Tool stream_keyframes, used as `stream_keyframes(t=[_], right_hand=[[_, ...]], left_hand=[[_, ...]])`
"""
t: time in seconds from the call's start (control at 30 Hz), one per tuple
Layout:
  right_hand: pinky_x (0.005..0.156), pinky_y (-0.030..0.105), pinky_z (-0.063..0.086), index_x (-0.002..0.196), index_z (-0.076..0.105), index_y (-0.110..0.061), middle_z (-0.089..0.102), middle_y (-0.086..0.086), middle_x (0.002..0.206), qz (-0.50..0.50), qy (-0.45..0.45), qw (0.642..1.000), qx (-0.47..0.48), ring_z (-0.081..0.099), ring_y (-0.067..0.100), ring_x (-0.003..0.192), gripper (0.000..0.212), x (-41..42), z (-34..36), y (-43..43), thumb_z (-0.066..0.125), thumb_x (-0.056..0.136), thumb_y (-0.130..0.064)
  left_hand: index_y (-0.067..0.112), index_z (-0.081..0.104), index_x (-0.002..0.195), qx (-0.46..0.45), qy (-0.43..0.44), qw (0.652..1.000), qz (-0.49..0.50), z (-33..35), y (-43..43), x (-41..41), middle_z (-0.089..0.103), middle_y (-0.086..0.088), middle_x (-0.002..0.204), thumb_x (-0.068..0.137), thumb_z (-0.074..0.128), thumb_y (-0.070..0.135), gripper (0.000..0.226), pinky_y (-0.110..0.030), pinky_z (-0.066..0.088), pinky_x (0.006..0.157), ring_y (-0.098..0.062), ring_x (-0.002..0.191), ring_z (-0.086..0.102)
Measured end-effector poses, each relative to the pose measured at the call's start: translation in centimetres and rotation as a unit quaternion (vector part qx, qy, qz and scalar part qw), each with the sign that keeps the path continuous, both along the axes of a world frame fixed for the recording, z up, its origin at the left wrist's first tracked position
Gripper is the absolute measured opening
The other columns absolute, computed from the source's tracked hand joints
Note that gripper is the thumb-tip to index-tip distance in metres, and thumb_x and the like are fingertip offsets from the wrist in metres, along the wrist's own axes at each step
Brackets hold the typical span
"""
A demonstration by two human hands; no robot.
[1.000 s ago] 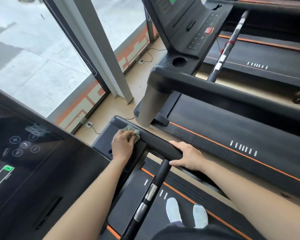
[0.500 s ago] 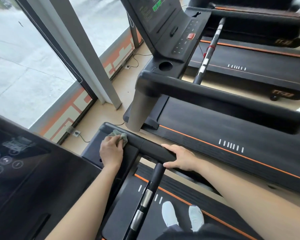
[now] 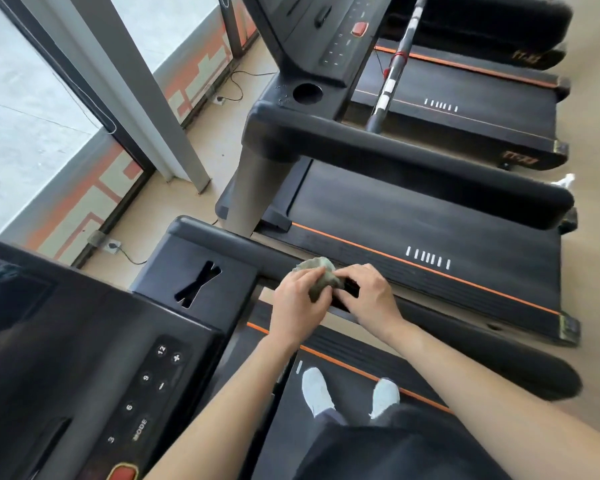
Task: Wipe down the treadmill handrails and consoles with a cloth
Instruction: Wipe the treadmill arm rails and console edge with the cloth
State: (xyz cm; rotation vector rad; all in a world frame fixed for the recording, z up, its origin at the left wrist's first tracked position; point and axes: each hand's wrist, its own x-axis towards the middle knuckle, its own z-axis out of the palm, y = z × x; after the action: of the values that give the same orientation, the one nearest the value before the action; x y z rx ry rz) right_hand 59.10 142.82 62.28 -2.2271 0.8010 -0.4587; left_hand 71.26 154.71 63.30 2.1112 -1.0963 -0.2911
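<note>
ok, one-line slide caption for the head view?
Left hand and right hand grip a grey-green cloth on the treadmill's handrail, beside the console.

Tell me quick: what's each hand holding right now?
Left hand: closed, gripping the green cloth on the handrail.
Right hand: closed, pinching the same cloth.
</note>
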Motion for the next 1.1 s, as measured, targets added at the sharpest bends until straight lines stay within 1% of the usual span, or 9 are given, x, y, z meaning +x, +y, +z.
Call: stream_keyframes(t=[0.2,0.47,0.57,0.67,0.77,0.87,0.93,1.0,1.1], right_hand=[[0.07,0.033,0.045,0.085,0.073,-0.013,0.064,-0.004,0.082,-0.025,0.032,0.998,-0.056,0.05,0.016,0.081,0.011,-5.1,0.4,-1.5,0.082,0.078,-0.009],[0.073,0.038,0.047,0.081,0.072,-0.015,0.064,-0.003,0.08,-0.064,0.078,0.994,-0.051,0.053,0.024,0.079,0.015,-15.4,0.8,-4.4,0.085,0.073,-0.011],[0.075,0.041,0.048,0.082,0.072,-0.016,0.064,-0.004,0.081,-0.08,0.088,0.992,-0.046,0.053,0.023,0.08,0.015,-20.5,0.5,-5.1,0.084,0.074,-0.013],[0.074,0.041,0.048,0.083,0.072,-0.016,0.063,-0.004,0.081,-0.097,0.087,0.991,-0.042,0.053,0.023,0.08,0.016,-25.2,0.5,-5.7,0.084,0.073,-0.01],[0.069,0.035,0.046,0.082,0.071,-0.014,0.061,-0.003,0.08,-0.119,0.08,0.989,-0.039,0.053,0.024,0.08,0.018,-28.9,0.5,-6.1,0.084,0.072,-0.006],[0.066,0.031,0.044,0.081,0.07,-0.013,0.06,-0.003,0.079,-0.141,0.07,0.987,-0.036,0.053,0.023,0.08,0.019,-32.7,0.4,-6.6,0.084,0.071,-0.005],[0.066,0.032,0.046,0.08,0.07,-0.013,0.06,-0.004,0.079,-0.145,0.064,0.987,-0.032,0.054,0.022,0.08,0.019,-34.9,0.2,-6.8,0.084,0.071,-0.005],[0.066,0.033,0.047,0.08,0.07,-0.014,0.061,-0.004,0.08,-0.143,0.061,0.987,-0.027,0.055,0.022,0.08,0.019,-36.8,0.1,-7.0,0.084,0.071,-0.004],[0.067,0.031,0.046,0.078,0.069,-0.013,0.061,-0.002,0.079,-0.15,0.06,0.987,-0.018,0.055,0.024,0.08,0.018,-39.2,-0.3,-7.2,0.082,0.07,-0.004]], left_hand=[[0.017,0.079,0.104,-0.014,-0.028,0.998,-0.059,-1.1,-1.6,-2.9,0.076,0.005,0.106,0.075,0.082,0.021,0.029,-0.031,0.053,0.083,-0.022,0.093,0.065],[0.017,0.079,0.1,-0.019,-0.062,0.99,-0.127,-1.6,-5.6,-11.8,0.076,0.006,0.101,0.077,0.081,0.029,0.027,-0.023,0.046,0.08,-0.021,0.084,0.063],[0.017,0.078,0.106,-0.005,-0.035,0.987,-0.158,-1.2,-6.5,-16.4,0.075,0.005,0.107,0.083,0.073,0.036,0.03,-0.024,0.049,0.085,-0.018,0.092,0.065],[0.019,0.078,0.11,0.002,-0.015,0.985,-0.173,-0.6,-7.4,-21.0,0.074,0.007,0.112,0.089,0.067,0.037,0.03,-0.034,0.055,0.089,-0.014,0.099,0.067],[0.024,0.074,0.116,0.001,0.041,0.991,-0.127,0.0,-8.6,-24.5,0.071,0.013,0.114,0.092,0.068,0.033,0.026,-0.033,0.057,0.085,-0.006,0.095,0.069],[0.027,0.064,0.131,0.072,0.067,0.994,-0.053,0.8,-10.1,-27.1,0.061,0.016,0.112,0.088,0.075,0.036,0.045,-0.024,0.049,0.081,0.0,0.079,0.065],[0.028,0.062,0.135,0.156,0.027,0.986,-0.06,1.3,-11.4,-28.7,0.062,0.012,0.115,0.086,0.074,0.05,0.054,-0.027,0.044,0.083,-0.008,0.095,0.065],[0.032,0.066,0.128,0.205,-0.001,0.977,-0.065,1.9,-12.7,-30.3,0.063,0.011,0.114,0.087,0.068,0.059,0.049,-0.031,0.046,0.084,-0.014,0.106,0.063],[0.037,0.074,0.104,0.222,-0.011,0.973,-0.069,2.2,-14.2,-32.6,0.066,0.014,0.099,0.084,0.069,0.062,0.032,-0.03,0.05,0.078,-0.012,0.097,0.064]])
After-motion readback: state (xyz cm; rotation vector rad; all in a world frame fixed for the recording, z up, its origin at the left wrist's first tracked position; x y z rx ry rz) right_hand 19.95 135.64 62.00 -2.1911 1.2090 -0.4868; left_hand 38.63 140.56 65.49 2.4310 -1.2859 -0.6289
